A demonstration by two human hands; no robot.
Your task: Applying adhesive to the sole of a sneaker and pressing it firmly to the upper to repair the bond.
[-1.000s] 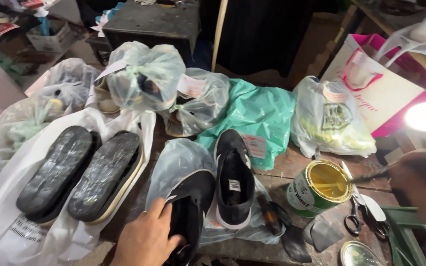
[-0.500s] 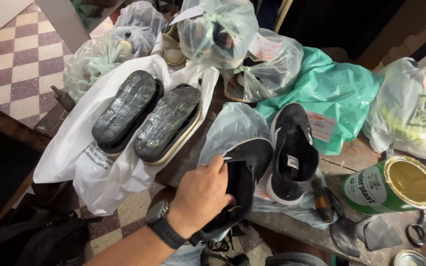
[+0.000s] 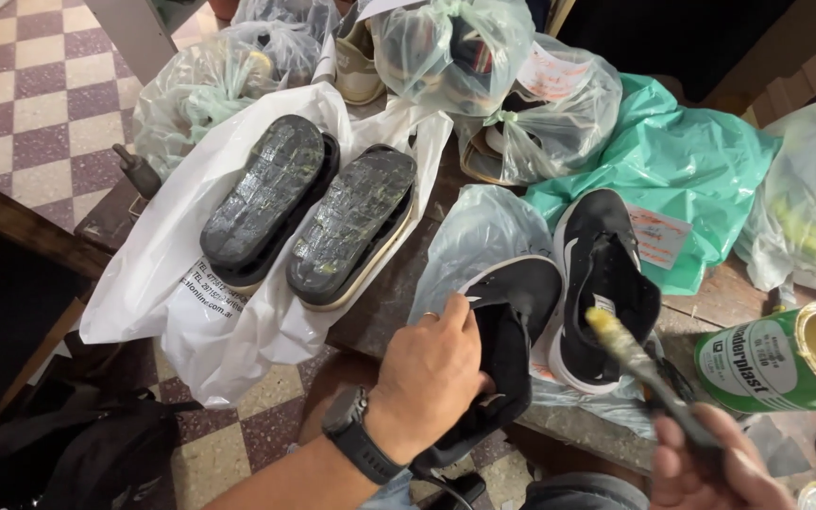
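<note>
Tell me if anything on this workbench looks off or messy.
The two upturned soles lie on a white plastic bag that hangs over the table edge, and the glue tin lies tipped on its side, open. The left hand grips a black shoe; the right hand holds a brush.

Single head-worn view, looking steeply down, close over cluttered workbench (image 3: 380,302), tiled floor (image 3: 21,104) at left

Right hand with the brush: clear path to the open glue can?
Probably yes. The right hand holds the brush just left of the green can, whose mouth is open and tilted toward it; nothing lies between them.
</note>
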